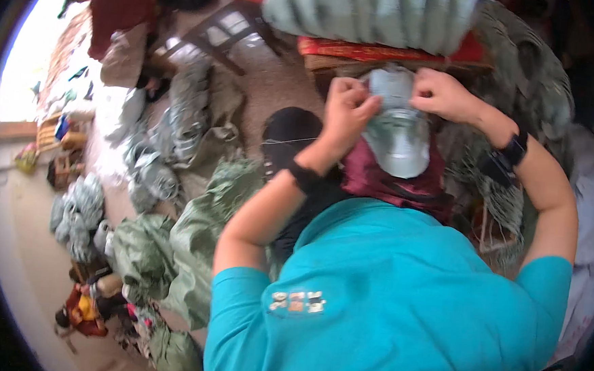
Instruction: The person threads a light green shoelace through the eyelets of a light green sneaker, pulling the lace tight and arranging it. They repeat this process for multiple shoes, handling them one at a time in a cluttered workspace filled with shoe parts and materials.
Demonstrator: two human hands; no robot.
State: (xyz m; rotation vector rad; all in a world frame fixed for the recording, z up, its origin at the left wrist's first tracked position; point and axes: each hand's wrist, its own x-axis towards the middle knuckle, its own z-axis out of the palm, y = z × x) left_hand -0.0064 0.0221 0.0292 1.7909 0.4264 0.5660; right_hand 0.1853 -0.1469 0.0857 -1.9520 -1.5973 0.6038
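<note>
far left: a floor strewn with grey bundles [78, 206] and olive green sacks [191, 247], another person in a dark red top [121, 8] working at the upper edge. a wooden stool frame [218, 34] stands near them.

centre: your left hand [347, 114] is raised in front of you, black band at the wrist, fingers curled tight and pinching the left edge of the pale grey piece [397, 127]. a thin thread [289, 142] runs off to the left from near that wrist, across a black cloth [290, 134].

the grey piece sits between both hands, held up over a maroon cloth [392, 181] on your lap, just below the red-edged board [387, 53] and the long stack of folded grey pieces [369, 13] on top of it.

right: your right hand [442, 92], dark watch on the wrist, has its fingers closed narrow on the upper right corner of the same piece. both hands grip it, none free.

judgement on progress: one piece is in hand and mid-work at its top edge; whether the stitch or fold there is finished cannot be told, fingers cover it. the stack above reads as completed pieces. the heaps of grey netting [521, 83] to your right and the bundles on the floor suggest plenty left.
</note>
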